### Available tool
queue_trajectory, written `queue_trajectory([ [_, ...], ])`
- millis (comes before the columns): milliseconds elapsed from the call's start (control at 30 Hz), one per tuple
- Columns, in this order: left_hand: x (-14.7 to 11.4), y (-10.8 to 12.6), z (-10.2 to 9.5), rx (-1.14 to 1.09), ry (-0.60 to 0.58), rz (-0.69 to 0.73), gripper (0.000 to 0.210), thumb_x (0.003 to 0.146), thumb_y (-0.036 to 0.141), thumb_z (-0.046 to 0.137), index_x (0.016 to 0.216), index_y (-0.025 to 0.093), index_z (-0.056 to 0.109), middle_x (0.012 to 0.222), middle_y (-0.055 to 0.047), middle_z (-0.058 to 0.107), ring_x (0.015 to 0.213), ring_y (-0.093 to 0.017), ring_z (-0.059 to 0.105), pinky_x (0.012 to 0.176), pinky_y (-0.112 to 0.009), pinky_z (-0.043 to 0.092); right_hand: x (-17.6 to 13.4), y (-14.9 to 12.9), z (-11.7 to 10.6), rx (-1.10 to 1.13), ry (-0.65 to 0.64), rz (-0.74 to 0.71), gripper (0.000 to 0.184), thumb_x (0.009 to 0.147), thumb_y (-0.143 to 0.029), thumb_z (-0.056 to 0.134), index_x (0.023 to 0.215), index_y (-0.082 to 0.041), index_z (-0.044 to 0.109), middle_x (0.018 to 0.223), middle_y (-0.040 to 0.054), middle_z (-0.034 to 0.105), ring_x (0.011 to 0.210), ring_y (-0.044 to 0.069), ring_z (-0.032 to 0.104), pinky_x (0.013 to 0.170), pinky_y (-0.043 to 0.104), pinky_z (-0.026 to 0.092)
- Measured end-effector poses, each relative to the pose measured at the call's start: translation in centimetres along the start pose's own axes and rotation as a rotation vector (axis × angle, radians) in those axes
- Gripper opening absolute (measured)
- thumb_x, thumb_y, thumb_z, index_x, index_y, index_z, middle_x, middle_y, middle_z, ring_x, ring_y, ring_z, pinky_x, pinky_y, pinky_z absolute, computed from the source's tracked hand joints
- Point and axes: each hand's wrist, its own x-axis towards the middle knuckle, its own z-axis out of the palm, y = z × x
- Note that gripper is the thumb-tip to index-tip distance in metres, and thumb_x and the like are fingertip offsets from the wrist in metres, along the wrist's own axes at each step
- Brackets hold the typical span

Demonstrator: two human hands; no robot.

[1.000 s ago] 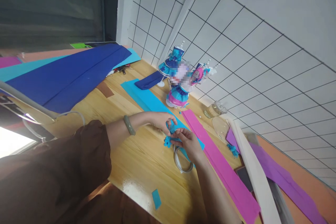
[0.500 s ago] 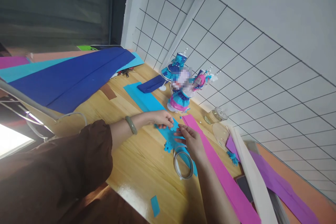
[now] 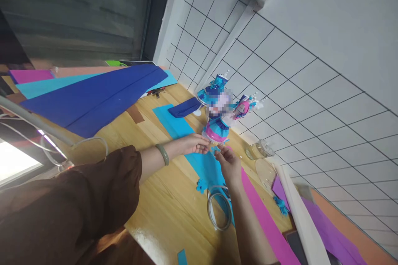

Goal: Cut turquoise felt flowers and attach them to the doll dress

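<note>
My left hand, with a green bangle at the wrist, reaches in from the left over a light-blue paper strip. Its fingers stretch to the right, slightly apart, and I see nothing held in them. Opposite it, my right hand has thumb and forefinger bent together at a small blue paper flower, partly hidden by the fingers. Another blue paper flower lies on the table just below. Nearer to me, a roll of tape rests partly on the blue strip.
Two dressed figures in blue and pink paper stand behind my hands. A glass jar is by the tiled wall. Pink paper and a white roll lie at right. Dark-blue paper covers the left back; brown paper lies nearby.
My left fingers have straightened and drawn back from the flower, which now sits beside my right fingertips. The whole view has shifted, so the table appears lower.
</note>
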Motion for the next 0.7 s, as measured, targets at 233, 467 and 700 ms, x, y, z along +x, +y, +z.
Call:
queue_trajectory([
  [233, 1.0, -0.1, 0.2, -0.292, 0.035, -0.037, 0.008, 0.075, 0.014, 0.052, 0.08, 0.011, 0.058, 0.08, -0.01, 0.065, 0.076, -0.018, 0.063, 0.079, -0.034, 0.048, 1.7, -0.9, 0.9, -0.118, -0.011, -0.089, 0.03, 0.067, -0.038, 0.062, 0.083, -0.013, 0.062, 0.072, 0.0044, 0.062, 0.063, 0.016, 0.056, 0.06, 0.029, 0.046],
  [467, 1.3, -0.3, 0.7, -0.383, 0.009, -0.054, 0.015, 0.077, 0.013, 0.047, 0.084, 0.008, 0.058, 0.077, -0.011, 0.064, 0.072, -0.017, 0.063, 0.078, -0.034, 0.048, 3.1, -0.5, 1.4, -0.222, 0.026, -0.144, 0.028, 0.068, -0.035, 0.06, 0.084, -0.012, 0.064, 0.075, 0.0066, 0.064, 0.063, 0.015, 0.054, 0.057, 0.027, 0.044],
  [700, 1.7, -0.8, 0.3, -0.434, 0.022, -0.026, 0.011, 0.074, 0.014, 0.051, 0.082, 0.01, 0.057, 0.083, -0.01, 0.065, 0.075, -0.019, 0.063, 0.078, -0.037, 0.048, 3.7, -0.3, 1.6, -0.261, 0.056, -0.147, 0.031, 0.069, -0.036, 0.059, 0.086, -0.011, 0.064, 0.073, 0.007, 0.063, 0.058, 0.014, 0.053, 0.051, 0.025, 0.041],
])
